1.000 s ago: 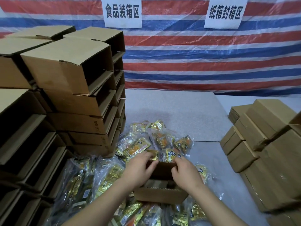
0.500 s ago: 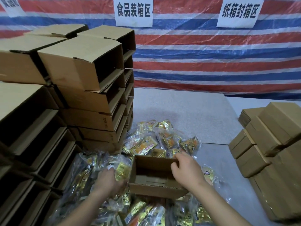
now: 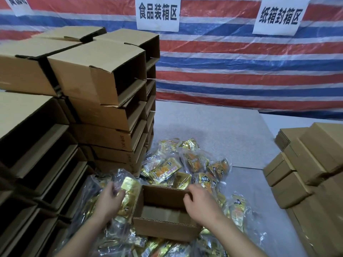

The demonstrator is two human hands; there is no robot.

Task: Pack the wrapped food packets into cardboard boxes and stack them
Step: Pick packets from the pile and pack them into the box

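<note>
A small open cardboard box [image 3: 163, 217] sits low in the middle of the grey surface [image 3: 213, 130], resting on a heap of wrapped food packets [image 3: 185, 164] in gold and orange foil sealed inside clear plastic. The box's mouth faces up, and I can see only bare cardboard inside it.

The right hand [image 3: 202, 203] holds the box at its far right corner, the fingers curled over the rim and the thumb on the inner side, so its grip is closed on the cardboard. The left hand [image 3: 109, 199] is just left of the box, down among the packets; its fingers curl around a gold packet in crinkled clear wrap [image 3: 128, 190], which lies against the box's left wall.

More packets spill out past the box on every side, toward the far edge of the heap and under both forearms.

To the left rises a tall stack of empty boxes [image 3: 104, 101] lying on their sides, open mouths facing right, several layers high and reaching close to the packets. To the right stands a lower pile of closed boxes [image 3: 306, 164], well apart from the hands. Behind everything hangs a red, white and blue striped tarp [image 3: 241, 71] bearing white paper signs [image 3: 157, 13] with black characters.
</note>
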